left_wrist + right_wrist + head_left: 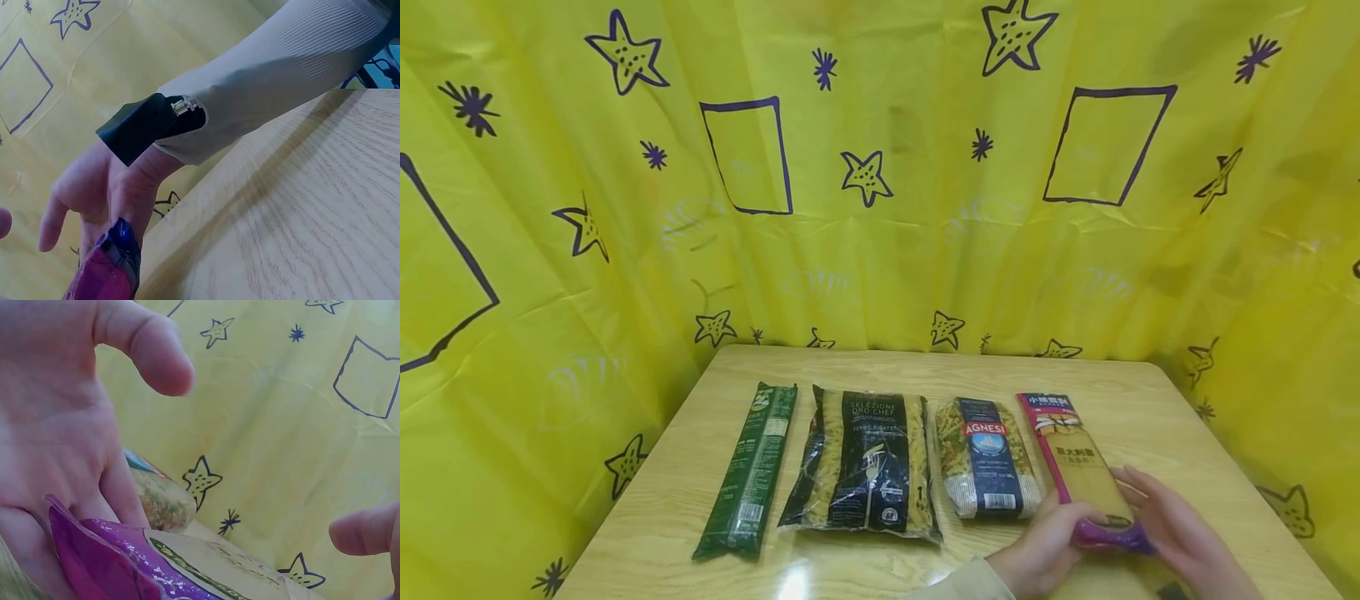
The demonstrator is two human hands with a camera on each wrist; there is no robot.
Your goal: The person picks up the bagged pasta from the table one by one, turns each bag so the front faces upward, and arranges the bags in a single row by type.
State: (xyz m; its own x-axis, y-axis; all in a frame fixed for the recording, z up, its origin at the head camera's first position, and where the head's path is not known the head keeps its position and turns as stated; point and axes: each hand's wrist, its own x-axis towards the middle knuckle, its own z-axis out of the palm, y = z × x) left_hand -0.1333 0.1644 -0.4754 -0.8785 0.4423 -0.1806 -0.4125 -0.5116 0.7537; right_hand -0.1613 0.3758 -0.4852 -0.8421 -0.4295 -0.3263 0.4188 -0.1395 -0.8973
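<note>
A pack of spaghetti (1078, 467) with pink and purple ends lies at the right of the table, its near end between my two hands. At its left side is my left hand (1045, 546); the right wrist view shows this palm with the thumb raised clear of the pack and the fingers partly hidden behind the purple end (119, 550). My right hand (1183, 533) is at the pack's right side with fingers extended. In the left wrist view, the right hand (103, 187) has relaxed fingers beside the purple end (106, 269).
To the left lie an Agnesi pasta bag (988, 458), a large black-labelled penne bag (872, 462) and a long green packet (748, 471). They rest on a wooden table (647, 542). A yellow curtain (880, 250) with stars hangs behind and around it.
</note>
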